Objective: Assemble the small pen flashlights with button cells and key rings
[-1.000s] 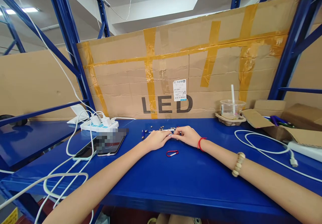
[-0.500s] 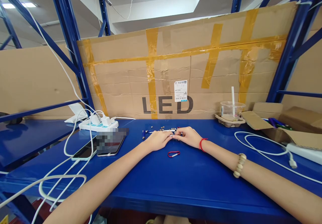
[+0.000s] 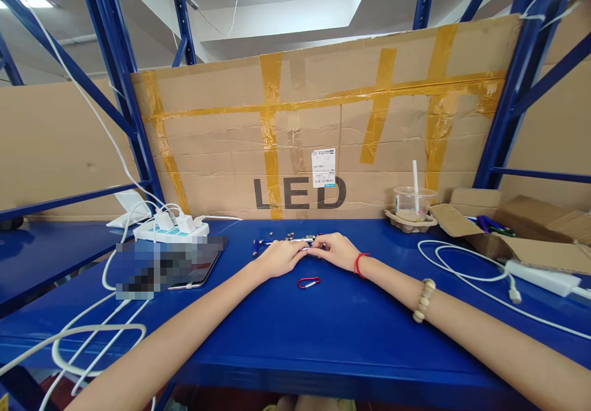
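Note:
My left hand (image 3: 279, 258) and my right hand (image 3: 336, 251) meet fingertip to fingertip just above the blue tabletop (image 3: 295, 331). Both are closed in a pinch; a tiny silvery glint shows where they meet, too small to name. Directly behind them lie a blue-and-silver rod-like piece (image 3: 266, 242) and several small round metal discs (image 3: 290, 236), partly covered by the fingers. To the left of these is a short dark blue cylinder (image 3: 255, 248). A red carabiner (image 3: 308, 282) with a silver gate rests on the table in front of my hands.
On the left are a white power strip (image 3: 170, 232) with plugs and cables, and a dark phone (image 3: 203, 269). Toward the right sit a plastic cup (image 3: 415, 202) in a carton holder, a coiled white cable (image 3: 443, 248) and an open cardboard box (image 3: 545, 248). Tall taped cardboard (image 3: 217, 152) closes the back.
The whole view has shifted slightly, so everything sits a little further left in the picture. My hands keep the same pinch, and the carabiner stays in place on the table.

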Tool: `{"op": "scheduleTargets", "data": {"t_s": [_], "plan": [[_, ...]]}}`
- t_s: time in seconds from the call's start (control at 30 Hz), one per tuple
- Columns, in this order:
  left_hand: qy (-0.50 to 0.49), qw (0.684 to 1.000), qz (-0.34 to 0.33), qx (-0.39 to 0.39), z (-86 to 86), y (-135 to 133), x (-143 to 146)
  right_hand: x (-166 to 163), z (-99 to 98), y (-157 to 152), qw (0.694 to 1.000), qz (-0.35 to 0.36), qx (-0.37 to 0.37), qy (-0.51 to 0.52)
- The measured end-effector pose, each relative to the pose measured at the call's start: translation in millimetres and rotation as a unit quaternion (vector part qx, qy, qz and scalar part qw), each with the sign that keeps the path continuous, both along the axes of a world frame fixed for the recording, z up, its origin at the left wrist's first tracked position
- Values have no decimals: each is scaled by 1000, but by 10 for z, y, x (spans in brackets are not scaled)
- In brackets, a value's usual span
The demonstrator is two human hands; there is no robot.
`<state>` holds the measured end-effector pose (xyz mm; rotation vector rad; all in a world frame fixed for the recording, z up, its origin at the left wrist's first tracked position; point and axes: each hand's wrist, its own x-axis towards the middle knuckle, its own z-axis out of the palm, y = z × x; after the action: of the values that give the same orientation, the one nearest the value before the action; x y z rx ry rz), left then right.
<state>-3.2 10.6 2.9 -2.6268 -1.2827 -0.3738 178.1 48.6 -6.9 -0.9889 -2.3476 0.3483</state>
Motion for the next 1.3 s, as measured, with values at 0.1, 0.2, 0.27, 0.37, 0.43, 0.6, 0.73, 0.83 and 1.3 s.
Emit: {"op": "scheduleTargets", "data": {"t_s": [0.1, 0.2, 0.27, 0.37, 0.43, 0.6, 0.73, 0.83, 1.3], "plan": [[0, 1000, 1, -3, -1, -1, -1, 1, 0, 2, 1000, -1, 0, -2], [-2, 1000, -1, -5, -6, 2, -1, 0, 1, -2, 1000, 2, 0, -1], [-2, 1000, -1, -6, -6, 3, 2, 0, 3, -7, 1000, 1, 3, -4], [1, 1000, 1, -6, 0, -3, 8, 2, 5, -10, 1000, -3, 6, -9], [1, 1000, 1, -5, 6, -9, 10, 4, 6, -9, 1000, -3, 5, -11], [1, 1000, 2, -6, 12, -15, 6, 4, 5, -7, 1000, 0, 6, -10], [1, 1000, 2, -5, 6, -13, 0, -3, 10, -17, 1000, -3, 7, -10], [1, 1000, 4, -5, 5, -13, -4, -8, 15, -21, 1000, -5, 1, -8], [5, 1000, 10, -6, 10, -18, 2, -23, -22, -3, 992, 21, -86, 92]]}}
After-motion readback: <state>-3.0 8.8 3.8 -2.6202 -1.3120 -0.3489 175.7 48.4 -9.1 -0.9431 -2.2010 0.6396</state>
